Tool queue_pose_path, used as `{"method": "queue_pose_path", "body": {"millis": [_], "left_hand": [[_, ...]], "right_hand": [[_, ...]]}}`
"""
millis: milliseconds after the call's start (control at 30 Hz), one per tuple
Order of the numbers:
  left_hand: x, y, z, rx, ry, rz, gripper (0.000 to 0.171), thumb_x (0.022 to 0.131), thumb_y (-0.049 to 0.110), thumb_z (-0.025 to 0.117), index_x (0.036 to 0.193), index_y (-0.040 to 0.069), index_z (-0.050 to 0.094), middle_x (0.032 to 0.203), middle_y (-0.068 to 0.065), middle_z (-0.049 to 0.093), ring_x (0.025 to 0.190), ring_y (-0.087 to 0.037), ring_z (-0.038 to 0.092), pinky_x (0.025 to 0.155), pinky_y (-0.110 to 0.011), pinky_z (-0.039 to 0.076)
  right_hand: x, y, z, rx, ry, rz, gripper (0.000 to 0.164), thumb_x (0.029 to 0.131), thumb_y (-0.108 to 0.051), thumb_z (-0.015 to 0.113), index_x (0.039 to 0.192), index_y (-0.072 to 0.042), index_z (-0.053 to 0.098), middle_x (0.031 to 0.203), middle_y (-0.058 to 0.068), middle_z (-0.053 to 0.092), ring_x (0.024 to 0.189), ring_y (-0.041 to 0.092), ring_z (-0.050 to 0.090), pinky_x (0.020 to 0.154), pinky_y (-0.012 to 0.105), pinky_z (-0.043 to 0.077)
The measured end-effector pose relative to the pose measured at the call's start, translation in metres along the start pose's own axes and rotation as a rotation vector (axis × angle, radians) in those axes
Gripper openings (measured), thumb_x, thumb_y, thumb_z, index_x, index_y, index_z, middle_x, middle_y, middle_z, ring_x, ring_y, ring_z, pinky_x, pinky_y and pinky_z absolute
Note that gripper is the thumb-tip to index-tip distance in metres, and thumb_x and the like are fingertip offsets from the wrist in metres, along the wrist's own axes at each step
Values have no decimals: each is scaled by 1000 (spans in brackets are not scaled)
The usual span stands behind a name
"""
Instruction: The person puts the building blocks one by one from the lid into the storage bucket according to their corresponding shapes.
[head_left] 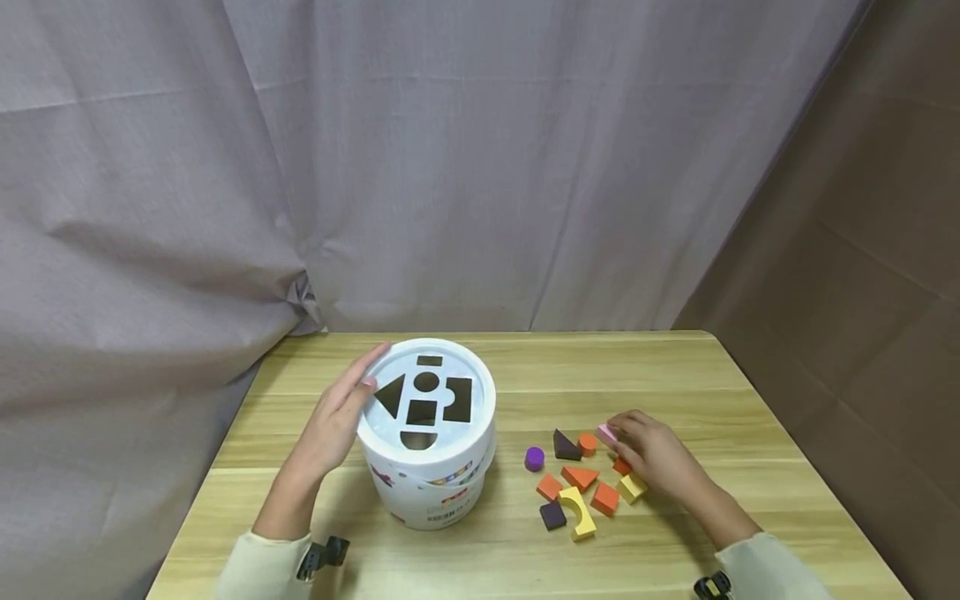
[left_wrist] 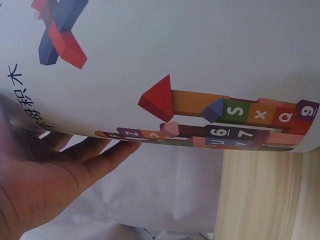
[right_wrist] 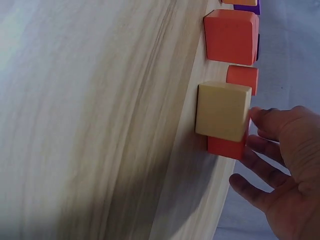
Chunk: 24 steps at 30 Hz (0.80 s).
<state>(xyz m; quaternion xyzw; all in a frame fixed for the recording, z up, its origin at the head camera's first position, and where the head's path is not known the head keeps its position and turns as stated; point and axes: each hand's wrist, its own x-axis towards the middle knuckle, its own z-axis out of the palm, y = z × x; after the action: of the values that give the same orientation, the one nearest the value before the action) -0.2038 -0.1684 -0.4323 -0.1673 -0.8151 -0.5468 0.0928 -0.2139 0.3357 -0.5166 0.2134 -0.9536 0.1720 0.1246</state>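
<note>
My left hand (head_left: pixel 333 425) rests against the left side of a white bucket (head_left: pixel 431 496), fingers extended along the rim and thumb at the lid's edge. The lid (head_left: pixel 386 433) has several shaped holes, among them a triangle, a circle and a half-circle. In the left wrist view the bucket's printed wall (left_wrist: pixel 120 50) fills the top, with the hand below it. My right hand (head_left: pixel 656 454) pinches a pink block (head_left: pixel 606 434) between thumb and fingertips at the back of the block group. In the right wrist view, a yellow block (right_wrist: pixel 222 112) stands before the fingertips; the pink block is hidden.
Around the right hand lie a purple cylinder (head_left: pixel 534 458), a dark triangular block (head_left: pixel 566 446), an orange cylinder (head_left: pixel 587 444), an orange triangle (head_left: pixel 580 477), a yellow arch (head_left: pixel 577 512), a dark block (head_left: pixel 552 515) and several orange-red blocks. Grey curtain (head_left: pixel 480 167) hangs behind the wooden table (head_left: pixel 637 367).
</note>
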Motion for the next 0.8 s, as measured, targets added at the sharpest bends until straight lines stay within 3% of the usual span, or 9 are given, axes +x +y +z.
{"method": "queue_pose_path", "body": {"millis": [267,500,800], "left_hand": [[-1,-3,3,-31,34,8,53,118,18,34,170,20,46,177,-11,43,165,-37,39,136,-65,25],[-4,-7,6,-89,35,11,53,120,22,28,171,17,42,176,-12,44,164,-37,40,135,-65,27],[-5,-9,6,-90,36,9,53,121,26,26,171,17,42,175,-10,46,164,-34,41,134,-61,28]], "right_hand": [[6,-1,8,18,-3,63,20,96,-3,84,116,-2,79,105,5,76,90,18,72,75,37,64],[7,1,15,6,21,74,19,96,-1,83,115,-2,80,106,8,76,92,23,75,76,40,65],[9,-1,13,5,3,87,29,92,4,85,120,-2,79,106,6,75,90,19,73,75,40,63]]}}
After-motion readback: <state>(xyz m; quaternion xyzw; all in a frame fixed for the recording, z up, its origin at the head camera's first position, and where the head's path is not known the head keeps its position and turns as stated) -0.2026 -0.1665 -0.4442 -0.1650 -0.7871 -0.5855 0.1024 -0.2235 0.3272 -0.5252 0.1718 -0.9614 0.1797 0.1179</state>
